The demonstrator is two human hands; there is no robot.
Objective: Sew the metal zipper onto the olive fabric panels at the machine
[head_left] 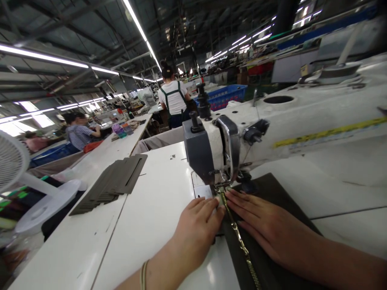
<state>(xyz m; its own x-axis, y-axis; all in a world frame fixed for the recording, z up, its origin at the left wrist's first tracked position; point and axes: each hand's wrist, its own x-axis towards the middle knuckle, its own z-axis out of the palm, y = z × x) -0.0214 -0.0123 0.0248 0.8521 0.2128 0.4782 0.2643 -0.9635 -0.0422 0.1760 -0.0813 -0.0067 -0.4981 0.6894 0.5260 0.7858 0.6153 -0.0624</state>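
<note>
A white industrial sewing machine (320, 108) stands over the table, its presser foot (222, 187) low over the work. Under the foot runs a zipper (241, 242) with gold metal teeth, lying along a dark grey-brown panel (279, 193) that looks like fabric or leather. My left hand (196, 227) is closed at the zipper's left edge, thumb and fingers pressed together just in front of the foot. Flat on the panel, right of the teeth, lies my right hand (266, 225) with fingers stretched out and tips near the foot. The needle cannot be made out.
A stack of dark cut pieces (113, 181) lies on the white table (157, 209) to the left. Beside it stands a white fan (45, 197). Farther back are a person in a white shirt (174, 98), a seated person in stripes (80, 133) and a blue crate (226, 94).
</note>
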